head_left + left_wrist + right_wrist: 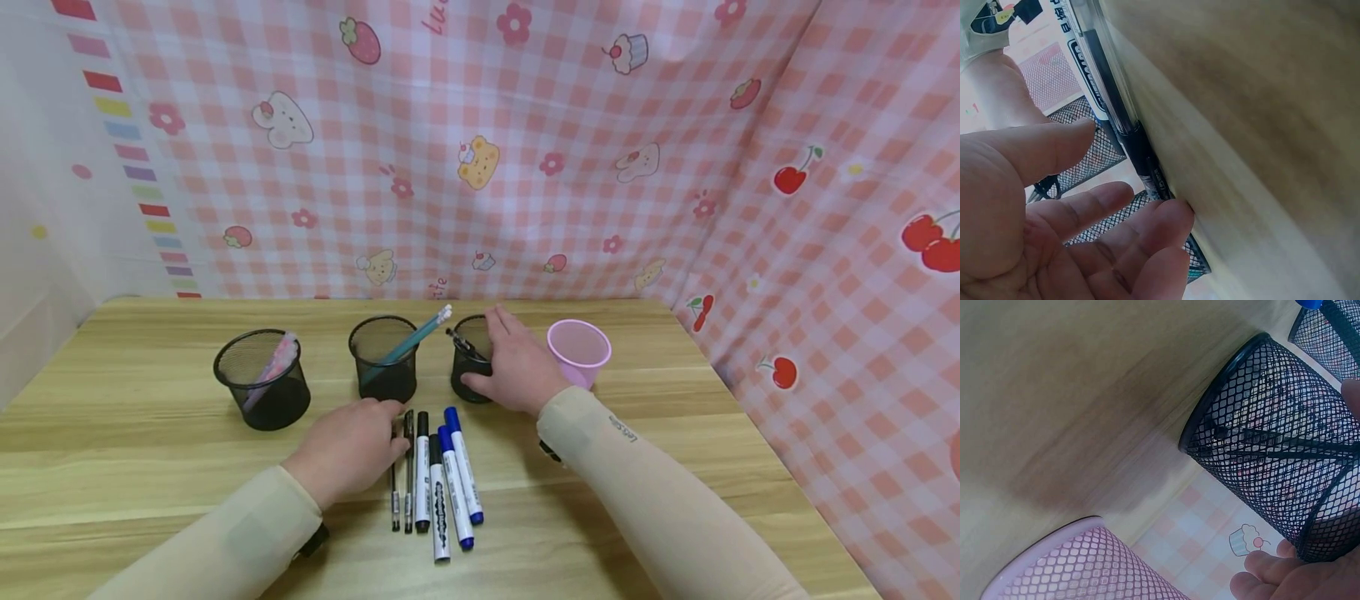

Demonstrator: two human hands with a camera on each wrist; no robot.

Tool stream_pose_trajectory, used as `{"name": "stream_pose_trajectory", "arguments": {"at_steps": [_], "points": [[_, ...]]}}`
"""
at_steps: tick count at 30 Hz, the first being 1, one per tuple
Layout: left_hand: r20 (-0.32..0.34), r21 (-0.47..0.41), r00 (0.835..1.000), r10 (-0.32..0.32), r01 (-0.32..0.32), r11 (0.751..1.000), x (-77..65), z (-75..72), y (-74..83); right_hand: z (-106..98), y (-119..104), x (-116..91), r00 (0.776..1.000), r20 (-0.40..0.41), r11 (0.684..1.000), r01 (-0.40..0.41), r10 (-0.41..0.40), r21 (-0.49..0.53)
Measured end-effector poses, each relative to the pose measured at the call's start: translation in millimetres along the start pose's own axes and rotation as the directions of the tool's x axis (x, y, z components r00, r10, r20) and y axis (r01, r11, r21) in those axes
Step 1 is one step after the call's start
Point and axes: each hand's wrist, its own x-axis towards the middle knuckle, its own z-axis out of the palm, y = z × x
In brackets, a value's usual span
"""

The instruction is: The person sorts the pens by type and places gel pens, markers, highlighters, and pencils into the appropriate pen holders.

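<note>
In the head view my left hand (348,450) is low over two clear gel pens with black caps. The left wrist view has its fingertips at the cap of one gel pen (1110,81), with the thumb apart from it. My right hand (525,362) spans a black mesh pen holder (467,379), thumb at the near side and fingers at the far side. Black pens (460,340) lean inside this holder. Beside the gel pens lie white markers with black caps (422,475) and blue caps (465,471).
A black mesh holder (277,408) at left has a pinkish item leaning in it. Another black holder (386,383) contains teal pencils (416,337). A pink mesh holder (579,354) stands right of my right hand. Patterned cloth (420,217) hangs behind the wooden table (150,467).
</note>
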Motion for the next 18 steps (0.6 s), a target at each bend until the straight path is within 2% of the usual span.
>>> {"name": "stream_pose_trajectory", "arguments": {"at_steps": [10,18], "points": [[0.000,0.050,1.000,0.024,-0.024,0.998,2.4,-0.2,-3.7,0.7,0.2,-0.2,1.000,-0.011,1.000,0.005,-0.005,0.000],[0.023,0.048,1.000,0.007,-0.008,0.999,4.7,0.2,-5.6,2.3,1.0,0.4,1.000,-0.022,1.000,0.005,-0.005,0.001]]}}
